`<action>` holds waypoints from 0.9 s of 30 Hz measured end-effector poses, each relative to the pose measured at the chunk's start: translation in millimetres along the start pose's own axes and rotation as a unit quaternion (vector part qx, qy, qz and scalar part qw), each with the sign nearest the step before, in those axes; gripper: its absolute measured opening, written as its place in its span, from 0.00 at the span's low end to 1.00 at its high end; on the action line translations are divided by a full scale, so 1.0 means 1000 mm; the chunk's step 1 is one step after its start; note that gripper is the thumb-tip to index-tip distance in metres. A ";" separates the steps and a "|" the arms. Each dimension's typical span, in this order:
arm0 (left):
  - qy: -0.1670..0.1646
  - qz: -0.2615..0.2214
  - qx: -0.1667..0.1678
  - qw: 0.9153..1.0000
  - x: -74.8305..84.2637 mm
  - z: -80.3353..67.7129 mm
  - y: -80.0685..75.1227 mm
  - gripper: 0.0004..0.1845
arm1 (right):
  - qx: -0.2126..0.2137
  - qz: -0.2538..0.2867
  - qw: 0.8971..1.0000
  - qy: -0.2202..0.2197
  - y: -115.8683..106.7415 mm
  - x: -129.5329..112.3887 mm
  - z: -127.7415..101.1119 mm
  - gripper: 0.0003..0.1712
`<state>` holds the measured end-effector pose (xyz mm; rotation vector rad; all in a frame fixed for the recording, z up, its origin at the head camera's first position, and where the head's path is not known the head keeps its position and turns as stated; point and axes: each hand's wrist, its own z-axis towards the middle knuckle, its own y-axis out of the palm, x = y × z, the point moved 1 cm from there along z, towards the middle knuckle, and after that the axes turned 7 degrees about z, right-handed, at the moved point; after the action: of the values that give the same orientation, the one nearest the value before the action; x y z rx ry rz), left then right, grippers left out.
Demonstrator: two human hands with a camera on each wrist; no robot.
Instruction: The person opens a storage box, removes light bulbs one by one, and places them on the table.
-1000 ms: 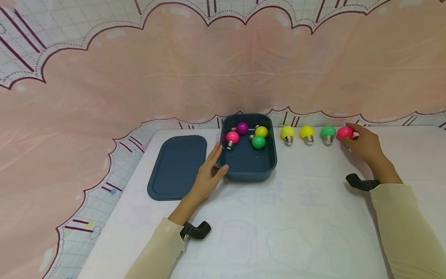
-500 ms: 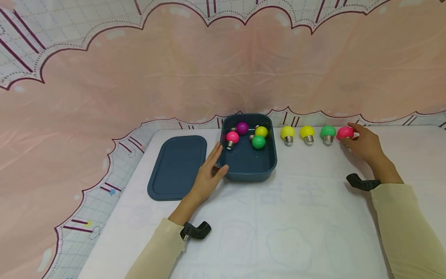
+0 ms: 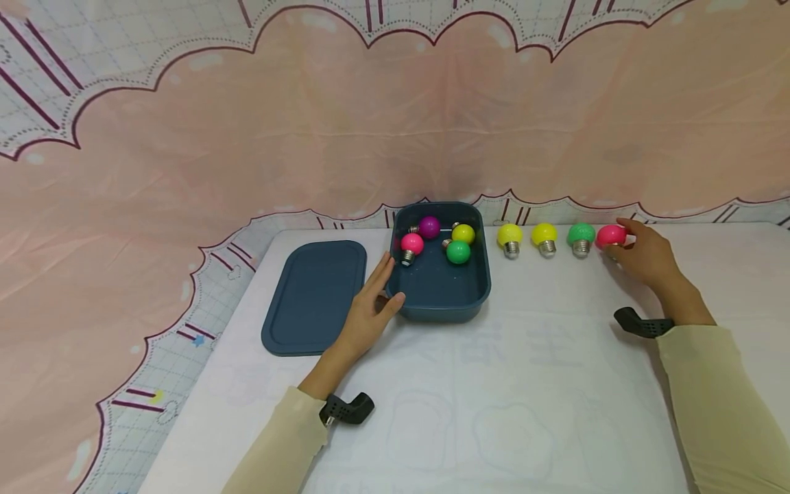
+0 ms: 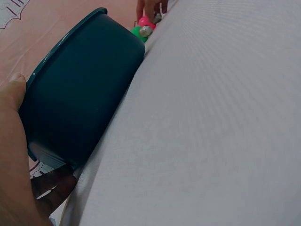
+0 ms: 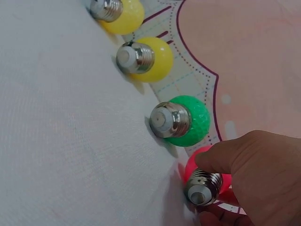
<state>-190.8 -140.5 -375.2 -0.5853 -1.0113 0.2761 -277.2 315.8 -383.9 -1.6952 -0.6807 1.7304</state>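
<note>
My right hand (image 3: 644,255) pinches a pink light bulb (image 3: 609,235) between thumb and fingers at the right end of a row on the table. In the right wrist view the metal screw base (image 5: 203,187) of that bulb points towards the camera, below my thumb. Beside it in the row lie a green bulb (image 3: 581,237) and two yellow bulbs (image 3: 544,236). My left hand (image 3: 364,312) rests with straight fingers against the left side of a dark blue box (image 3: 441,312), its thumb at the near corner. Inside the box lie pink (image 3: 411,243), purple (image 3: 428,226), yellow (image 3: 463,234) and green (image 3: 458,252) bulbs.
A dark blue lid (image 3: 315,295) lies flat to the left of the box, partly behind my left hand and forearm. White cloth covers the table (image 3: 494,405). A peach patterned curtain (image 3: 395,123) hangs right behind the table's far edge.
</note>
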 end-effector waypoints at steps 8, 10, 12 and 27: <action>0.000 -0.005 0.000 1.000 -0.001 -0.001 0.000 0.32 | -0.002 -0.005 1.000 -0.014 -0.004 -0.001 0.000 0.43; 0.004 -0.004 0.001 1.000 -0.001 -0.001 0.000 0.32 | 0.004 -0.006 1.000 -0.024 -0.005 -0.002 0.001 0.42; 0.007 -0.003 0.002 1.000 -0.001 -0.001 0.000 0.31 | 0.010 -0.008 0.999 -0.032 -0.006 -0.003 0.001 0.41; 0.007 0.003 0.002 1.000 0.000 -0.001 0.000 0.31 | 0.062 -0.007 0.996 -0.064 -0.021 -0.036 -0.008 0.39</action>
<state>-190.0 -141.0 -374.9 -0.5857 -0.9944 0.2790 -268.1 303.2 -344.8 -1.5027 -0.6275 1.8439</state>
